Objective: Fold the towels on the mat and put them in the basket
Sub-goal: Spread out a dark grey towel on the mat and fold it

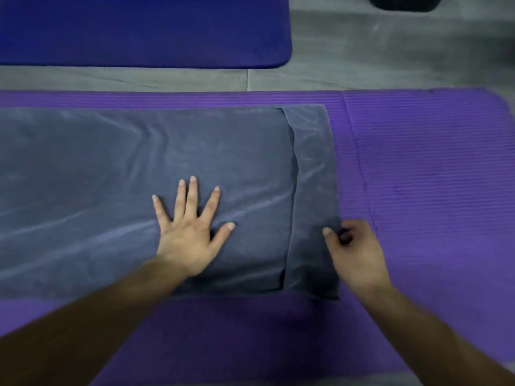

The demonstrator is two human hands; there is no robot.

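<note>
A grey towel (139,168) lies spread on the purple mat (432,176), running off the left edge of the view. Its top layer ends short of the right side, so a strip of the lower layer (312,168) shows there. My left hand (189,227) presses flat on the top layer with fingers spread. At the towel's right edge, near the front, my right hand (354,246) has its fingers curled and pinches the edge of the lower layer. A dark object (404,2), possibly the basket, is cut off at the top right.
A dark blue mat (139,29) lies beyond, across a strip of grey floor (390,51). Bare purple mat extends to the right of the towel and in front of it.
</note>
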